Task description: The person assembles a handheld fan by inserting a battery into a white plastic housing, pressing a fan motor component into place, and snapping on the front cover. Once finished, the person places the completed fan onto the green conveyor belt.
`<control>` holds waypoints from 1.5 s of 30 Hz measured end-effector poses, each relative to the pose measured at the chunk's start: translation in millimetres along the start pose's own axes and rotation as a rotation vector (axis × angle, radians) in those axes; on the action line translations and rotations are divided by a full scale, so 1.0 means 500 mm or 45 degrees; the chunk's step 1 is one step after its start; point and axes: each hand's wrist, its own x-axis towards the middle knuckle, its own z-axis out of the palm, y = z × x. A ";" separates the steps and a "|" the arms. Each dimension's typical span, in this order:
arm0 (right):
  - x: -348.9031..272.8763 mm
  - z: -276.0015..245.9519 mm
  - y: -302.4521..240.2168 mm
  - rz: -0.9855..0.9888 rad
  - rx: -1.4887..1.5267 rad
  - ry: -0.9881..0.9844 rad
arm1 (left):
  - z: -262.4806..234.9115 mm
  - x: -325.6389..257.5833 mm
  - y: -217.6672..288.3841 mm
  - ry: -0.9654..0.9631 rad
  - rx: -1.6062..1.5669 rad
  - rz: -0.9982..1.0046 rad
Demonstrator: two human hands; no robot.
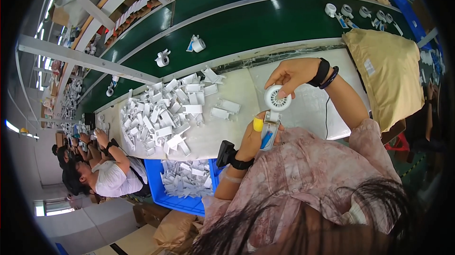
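Observation:
In front of my chest is a small white handheld fan (278,99), its round grille head up and its handle (271,128) pointing toward me. My left hand (252,136), with a yellow band on one finger, is closed round the handle. A blue piece (266,139) shows inside the handle, which looks uncovered on this side. The fingers and thumb of my right hand (297,75) grip the rim of the fan head from above. To the left of my hands lies a big heap of white plastic handle shells (163,108), with a few loose shells (226,108) nearer.
A green conveyor belt (227,32) runs beyond the table, carrying several fans (196,44). A blue bin (175,203) of white parts stands below the table edge at left. At right is a yellowish sack (384,74). Another person (118,172) works farther left.

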 end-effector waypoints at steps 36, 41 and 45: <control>0.047 0.245 0.129 -0.600 -0.074 0.905 | -0.056 0.112 0.005 0.598 -0.452 0.463; 0.050 0.267 0.136 -0.717 -0.422 0.935 | -0.038 0.104 0.002 0.652 -0.398 0.540; 0.048 0.275 0.113 -0.760 -0.969 1.042 | -0.016 0.097 0.010 0.777 -0.325 0.610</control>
